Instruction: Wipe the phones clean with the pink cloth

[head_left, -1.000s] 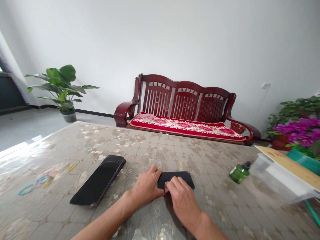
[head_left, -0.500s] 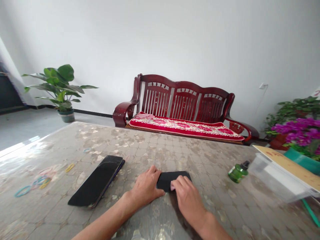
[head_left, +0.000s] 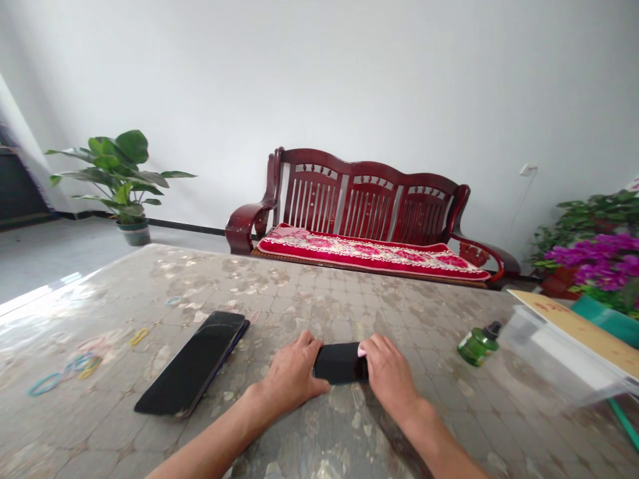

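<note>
A black smartphone lies flat on the patterned tablecloth in front of me, its dark screen facing up. My left hand grips its left end, thumb along the near edge and fingers at the far edge. At the other end, my right hand is closed around a small pale pink piece of material, pressed to the screen. Most of that pink piece is hidden under the fingers, so its kind is unclear. To the left, two larger dark phones or tablets lie stacked at a slant.
Coloured rubber bands are scattered at the left. On the right stand a green bottle with a black cap and a clear plastic box with a tan board on top. Beyond the table is a red wooden bench.
My right hand has slid to the right along the phone screen with the pink piece, uncovering more of the screen's middle. My left hand stays at the phone's left end.
</note>
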### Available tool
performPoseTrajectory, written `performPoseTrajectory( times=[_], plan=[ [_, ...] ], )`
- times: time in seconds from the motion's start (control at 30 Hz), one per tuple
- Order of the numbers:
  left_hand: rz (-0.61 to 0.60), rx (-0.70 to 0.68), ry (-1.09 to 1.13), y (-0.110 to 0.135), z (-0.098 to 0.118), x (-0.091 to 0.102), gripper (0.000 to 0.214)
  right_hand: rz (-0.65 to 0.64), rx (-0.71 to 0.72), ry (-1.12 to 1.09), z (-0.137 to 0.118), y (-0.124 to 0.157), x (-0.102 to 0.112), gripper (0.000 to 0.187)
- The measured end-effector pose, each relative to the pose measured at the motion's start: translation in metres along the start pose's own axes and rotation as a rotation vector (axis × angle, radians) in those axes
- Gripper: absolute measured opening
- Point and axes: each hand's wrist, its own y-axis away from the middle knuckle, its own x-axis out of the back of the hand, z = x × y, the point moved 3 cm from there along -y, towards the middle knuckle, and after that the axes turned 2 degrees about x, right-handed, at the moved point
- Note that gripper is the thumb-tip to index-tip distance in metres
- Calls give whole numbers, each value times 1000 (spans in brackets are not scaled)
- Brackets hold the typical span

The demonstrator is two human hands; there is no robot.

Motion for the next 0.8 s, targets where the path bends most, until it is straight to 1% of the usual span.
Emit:
performPoseTrajectory(
  times=[0.13, 0.2, 0.27, 0.4, 0.47, 0.57, 0.7, 0.8],
  plan=[
    [7, -7, 9, 1, 1, 0, 44, -19, 134, -100, -40, -3, -3, 24],
    [9, -10, 18, 1, 0, 0, 44, -30, 191, -129, -50, -2, -3, 22],
    [5, -1, 16, 0, 0, 1, 45, -27, 184, -140, -45, -2, -2, 21],
    [-24, 32, 0, -2, -1, 2, 50, 34, 74, -73, -14, 0, -3, 22],
    [-29, 37, -3, -3, -1, 1, 52, 70, 51, -42, -3, 1, -4, 23],
    [-41, 38, -14, -4, -1, 1, 54, 108, 49, -52, 2, 3, -6, 23],
    [-50, 40, -20, -5, 0, 1, 53, 143, 29, -136, 2, 5, -6, 23],
    [-45, 36, -13, -7, -1, 1, 55, 192, -14, -209, 6, 5, -5, 23]
  ],
)
